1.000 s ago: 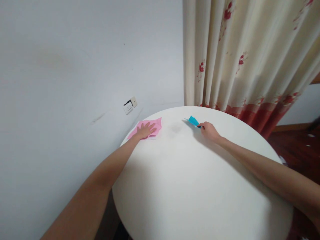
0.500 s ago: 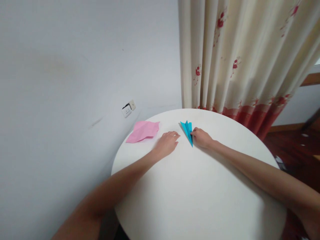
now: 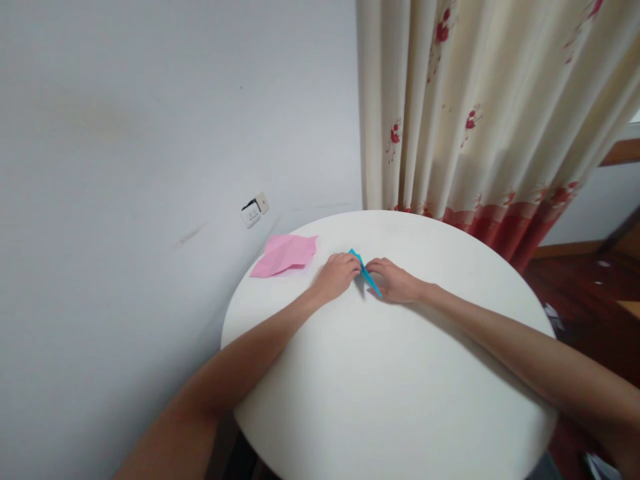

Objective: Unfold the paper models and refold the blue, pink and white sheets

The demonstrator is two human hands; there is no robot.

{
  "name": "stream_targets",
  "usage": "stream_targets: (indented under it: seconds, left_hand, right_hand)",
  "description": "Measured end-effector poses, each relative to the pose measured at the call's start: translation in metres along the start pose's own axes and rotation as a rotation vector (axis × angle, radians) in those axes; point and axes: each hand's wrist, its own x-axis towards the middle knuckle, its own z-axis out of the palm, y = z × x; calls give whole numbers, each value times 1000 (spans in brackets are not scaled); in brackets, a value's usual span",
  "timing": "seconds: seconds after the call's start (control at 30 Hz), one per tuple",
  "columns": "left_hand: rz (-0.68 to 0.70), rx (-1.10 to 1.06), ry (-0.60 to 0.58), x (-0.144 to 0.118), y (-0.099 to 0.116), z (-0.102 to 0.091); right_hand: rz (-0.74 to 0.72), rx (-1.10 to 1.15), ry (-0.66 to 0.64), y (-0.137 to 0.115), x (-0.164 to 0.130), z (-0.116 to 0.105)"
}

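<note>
Head view: left hand (image 3: pixel 339 275) and right hand (image 3: pixel 395 280) each pinch blue folded paper (image 3: pixel 365 275).

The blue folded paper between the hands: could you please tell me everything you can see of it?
The blue folded paper is a bright turquoise, narrow, pointed shape with sharp creases, like thin craft paper. It lies slanted on the white round table, towards the far side. The left hand and right hand touch it from either side, hiding part of it.
</note>
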Motion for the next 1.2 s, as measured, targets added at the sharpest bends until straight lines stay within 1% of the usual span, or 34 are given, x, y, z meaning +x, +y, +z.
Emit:
stream_targets:
  seconds: [0.07, 0.1, 0.2, 0.27, 0.33, 0.37, 0.4, 0.47, 0.57, 0.63, 0.7, 0.77, 0.87, 0.93, 1.0, 1.07, 1.13, 1.2]
  left_hand:
    - [-35, -168, 78, -3, 9, -8]
    - [-79, -265, 129, -5, 14, -11]
    - [-276, -596, 278, -9, 30, -20]
    - [-380, -769, 332, -10, 39, -25]
    - [-430, -863, 386, -9, 43, -29]
    - [-436, -869, 407, -9, 43, -29]
    - [-429, -845, 416, -9, 42, -29]
    - [-382, -727, 396, -9, 38, -26]
    - [-286, -520, 312, -11, 31, -17]
    - [-270, -470, 241, -12, 28, -10]
    - [-267, -480, 159, -13, 28, -6]
    - [-271, -548, 101, -12, 28, -5]
    - [-318, -727, 70, -12, 24, -5]
    - [-395, -820, 98, -11, 18, -3]
    - [-497, -862, 200, -11, 12, -1]
    - [-570, -846, 313, -12, 9, 2]
    - [-588, -803, 358, -11, 10, 2]
    - [-552, -773, 346, -11, 14, 1]
  right_hand:
    - [15, 171, 132, -8, 2, -4]
    - [38, 269, 205, -13, 4, -6]
    - [143, 614, 361, -36, 8, -11]
    - [214, 835, 387, -51, 9, -15]
    - [282, 945, 427, -60, 9, -18]
    - [317, 972, 441, -62, 9, -19]
    - [350, 988, 449, -61, 9, -18]
    - [403, 1012, 454, -57, 9, -15]
    - [464, 1053, 491, -45, 9, -5]
    - [501, 1062, 507, -39, 9, 2]
    - [513, 1068, 487, -36, 8, 6]
    - [506, 1087, 445, -34, 8, 7]
    - [488, 1096, 403, -29, 7, 7]
    - [488, 1075, 411, -24, 7, 8]
    - [512, 1049, 452, -18, 7, 10]
    - [533, 972, 508, -14, 6, 12]
    - [491, 813, 552, -12, 6, 13]
    - [395, 618, 580, -14, 7, 14]
